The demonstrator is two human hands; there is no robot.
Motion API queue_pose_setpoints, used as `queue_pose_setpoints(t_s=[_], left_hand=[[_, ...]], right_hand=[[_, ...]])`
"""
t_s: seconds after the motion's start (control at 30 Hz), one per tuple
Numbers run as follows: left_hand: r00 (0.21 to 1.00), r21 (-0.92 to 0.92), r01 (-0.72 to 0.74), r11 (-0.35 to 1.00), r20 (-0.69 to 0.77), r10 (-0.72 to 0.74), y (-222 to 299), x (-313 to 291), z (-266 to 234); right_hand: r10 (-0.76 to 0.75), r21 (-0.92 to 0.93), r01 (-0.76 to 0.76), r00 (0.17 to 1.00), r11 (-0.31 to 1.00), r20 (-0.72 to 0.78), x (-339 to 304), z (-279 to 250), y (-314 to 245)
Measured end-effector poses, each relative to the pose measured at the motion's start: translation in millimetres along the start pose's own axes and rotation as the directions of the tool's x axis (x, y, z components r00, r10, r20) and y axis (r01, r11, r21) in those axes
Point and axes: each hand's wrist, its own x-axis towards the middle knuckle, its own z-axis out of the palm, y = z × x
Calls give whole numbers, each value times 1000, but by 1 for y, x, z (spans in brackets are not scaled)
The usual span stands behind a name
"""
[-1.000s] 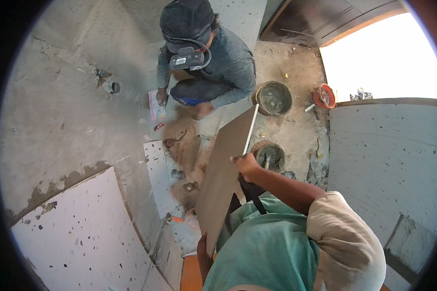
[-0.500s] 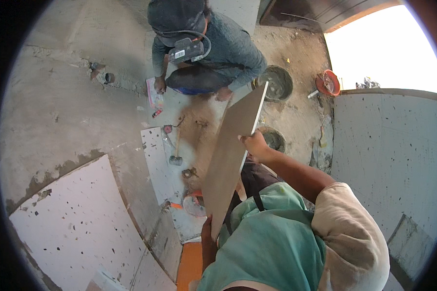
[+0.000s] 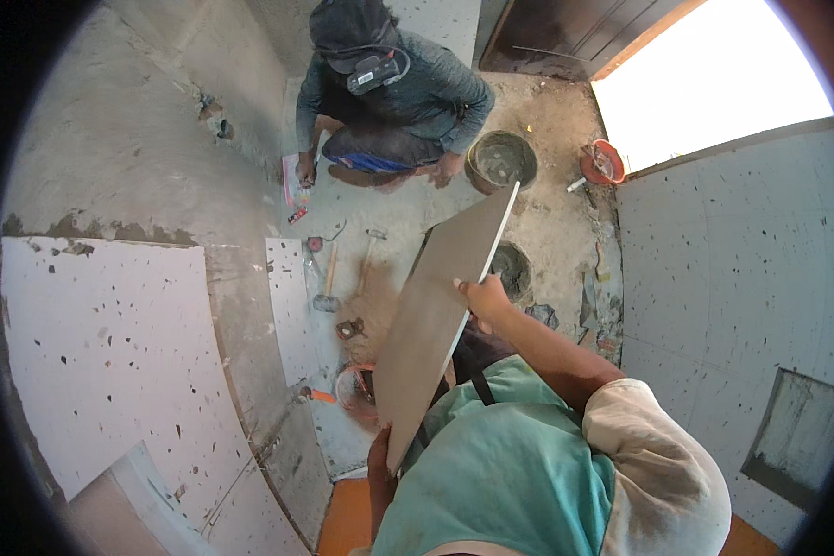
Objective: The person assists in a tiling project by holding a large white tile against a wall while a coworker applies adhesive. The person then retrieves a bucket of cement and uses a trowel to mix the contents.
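Observation:
A large grey-brown tile point(image 3: 443, 283) with a pale edge is held tilted in front of my body, between both hands. My right hand point(image 3: 485, 298) grips its right edge, thumb on the broad face and fingers behind. At the lower left corner, my left hand point(image 3: 380, 454) holds the tile's edge; most of its fingers are hidden. Below the tile lie a mallet point(image 3: 326, 302), a hammer point(image 3: 372, 243) and a round reddish basin point(image 3: 357, 389), partly covered by the tile.
Another person point(image 3: 394, 111) crouches on the far side. Beyond the tile stand a mortar bucket point(image 3: 502, 162), a second bucket point(image 3: 511, 269) and a red bucket point(image 3: 602, 162). Speckled tiles point(image 3: 111, 343) cover the lower left wall; a narrow speckled tile piece point(image 3: 290, 310) stands near the mallet.
My view has turned, shifting the walls and floor. The tile stays in both hands, its lower end a little further left in the picture. The hammer and more of the basin now show.

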Motion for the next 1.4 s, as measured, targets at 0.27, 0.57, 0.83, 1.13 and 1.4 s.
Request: queue_pose_setpoints(t_s=[0.27, 0.57, 0.83, 1.13, 1.4], left_hand=[[998, 60, -16, 998, 63, 12, -37, 1, -77], [983, 92, 32, 995, 175, -48, -20, -39, -45], [986, 253, 40, 967, 145, -79, -44, -51, 78], [977, 382, 36, 924, 183, -113, -127, -12, 183], [985, 287, 42, 957, 146, -88, -163, 5, 222]], right_hand=[[63, 88, -56, 995, 995, -76, -100, -34, 12], [106, 310, -22, 960, 951, -258, -152, -113, 22], [139, 114, -102, 907, 988, -399, -135, -214, -15], [1, -99, -42, 924, 994, -381, -66, -294, -41], [24, -129, -60, 964, 990, -263, -9, -324, -22]])
